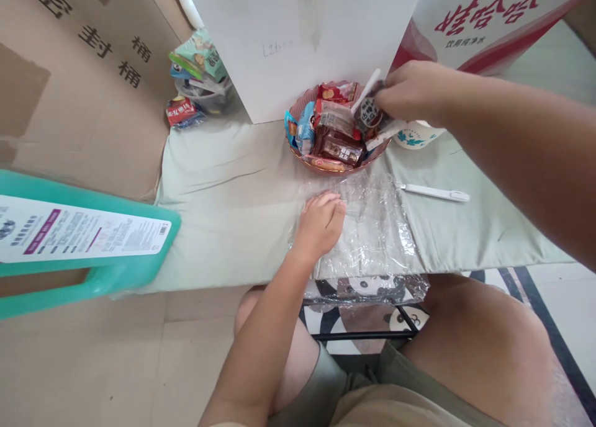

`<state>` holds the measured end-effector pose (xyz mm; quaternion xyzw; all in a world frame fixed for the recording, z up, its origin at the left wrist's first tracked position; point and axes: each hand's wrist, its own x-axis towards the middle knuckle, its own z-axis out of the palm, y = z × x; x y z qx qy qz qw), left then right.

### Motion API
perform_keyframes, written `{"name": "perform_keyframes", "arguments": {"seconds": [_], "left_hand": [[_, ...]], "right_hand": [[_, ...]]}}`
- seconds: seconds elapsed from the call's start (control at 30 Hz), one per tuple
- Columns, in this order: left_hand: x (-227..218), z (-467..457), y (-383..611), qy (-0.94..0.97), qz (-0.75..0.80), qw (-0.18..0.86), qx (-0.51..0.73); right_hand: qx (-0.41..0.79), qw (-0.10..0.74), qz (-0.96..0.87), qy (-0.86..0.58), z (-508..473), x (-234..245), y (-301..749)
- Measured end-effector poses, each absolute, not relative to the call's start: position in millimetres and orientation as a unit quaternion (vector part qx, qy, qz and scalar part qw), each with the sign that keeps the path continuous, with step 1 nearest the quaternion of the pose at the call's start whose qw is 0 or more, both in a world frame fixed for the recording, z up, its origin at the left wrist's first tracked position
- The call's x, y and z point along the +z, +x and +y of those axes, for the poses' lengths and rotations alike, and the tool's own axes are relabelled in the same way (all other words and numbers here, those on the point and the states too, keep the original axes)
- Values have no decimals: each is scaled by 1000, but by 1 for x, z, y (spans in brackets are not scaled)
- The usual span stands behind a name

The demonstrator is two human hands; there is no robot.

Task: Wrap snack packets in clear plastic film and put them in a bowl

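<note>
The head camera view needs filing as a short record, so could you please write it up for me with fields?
Left hand: rests palm down on a crinkled clear plastic sheet
Right hand: fingers at a dark printed snack packet; grip partly hidden
Bowl: round reddish ribbed bowl, heaped with wrapped snacks
Right of bowl: white container with teal leaf print; slim white plastic tool, nearer the person
Behind bowl: large white box
Far left: teal plastic jug with white label
Surface: pale green cloth
</note>
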<state>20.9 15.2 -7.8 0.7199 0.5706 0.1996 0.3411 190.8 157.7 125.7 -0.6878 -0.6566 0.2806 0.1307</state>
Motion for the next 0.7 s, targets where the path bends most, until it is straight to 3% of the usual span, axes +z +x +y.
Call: {"name": "perform_keyframes", "arguments": {"seconds": [0.1, 0.33, 0.5, 0.7], "left_hand": [[-9, 15, 21, 722, 571, 337, 197], [-14, 15, 21, 729, 567, 324, 206], [-17, 16, 21, 729, 563, 323, 217], [-21, 17, 21, 724, 553, 326, 252]], "right_hand": [[175, 46, -690, -700, 150, 125, 197], [61, 12, -719, -692, 144, 103, 194], [22, 84, -723, -685, 143, 78, 194], [108, 227, -729, -637, 147, 51, 207]]}}
